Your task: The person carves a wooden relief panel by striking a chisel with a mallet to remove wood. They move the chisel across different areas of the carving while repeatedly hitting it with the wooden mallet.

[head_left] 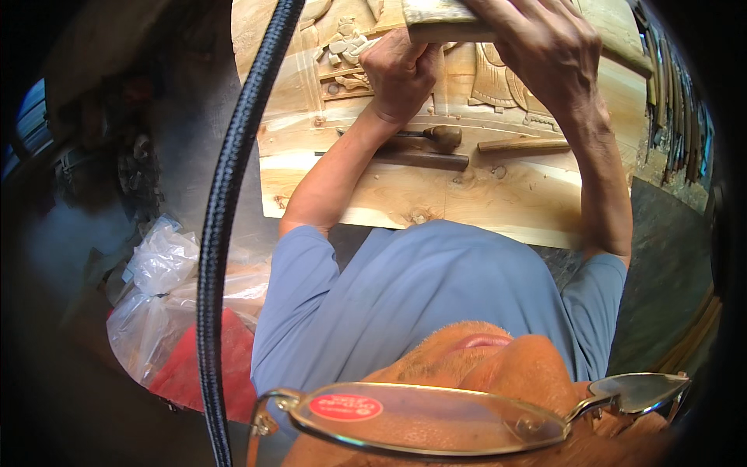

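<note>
On your left, a clear plastic bag is lying against a red sheet, and a black braided cable is running between them and your left arm. A carved pale wooden panel is spreading ahead of you, its relief figures showing on the far part. Your left hand is clenching its grip over the carving; you cannot tell what it is enclosing. Nearer you on the panel, a tool with a rounded wooden handle is lying just beside a dark wooden bar, and a wooden rod is lying to their right. Your right hand is grasping a wooden block beside your left fist. Farther right, long slim tools are lining the panel's edge.
</note>
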Tool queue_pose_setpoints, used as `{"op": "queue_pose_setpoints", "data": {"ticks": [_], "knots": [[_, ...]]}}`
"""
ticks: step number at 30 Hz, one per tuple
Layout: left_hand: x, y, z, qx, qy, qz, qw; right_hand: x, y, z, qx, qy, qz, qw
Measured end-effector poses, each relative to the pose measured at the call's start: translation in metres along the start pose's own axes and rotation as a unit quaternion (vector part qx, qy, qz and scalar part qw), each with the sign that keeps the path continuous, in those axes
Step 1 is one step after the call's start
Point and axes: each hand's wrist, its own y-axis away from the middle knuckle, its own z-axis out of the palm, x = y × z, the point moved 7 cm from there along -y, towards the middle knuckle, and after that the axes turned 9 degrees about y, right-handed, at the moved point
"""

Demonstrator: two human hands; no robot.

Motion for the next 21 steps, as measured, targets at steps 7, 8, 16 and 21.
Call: {"op": "queue_pose_setpoints", "data": {"ticks": [7,8,16,21], "knots": [[-0.010,0.001,-0.004,0.029,0.105,-0.060,0.992,0.013,0.014,0.016,0.106,-0.080,0.073,0.988],[-0.003,-0.004,-0.005,0.031,0.103,-0.051,0.993,0.015,0.013,0.015,0.098,-0.077,0.070,0.990],[-0.001,-0.006,-0.007,0.047,0.089,-0.022,0.995,0.011,0.018,0.018,0.112,-0.085,0.061,0.988],[-0.008,0.006,-0.001,0.001,0.121,-0.072,0.990,0.007,0.010,0.014,0.047,-0.074,0.063,0.994]]}}
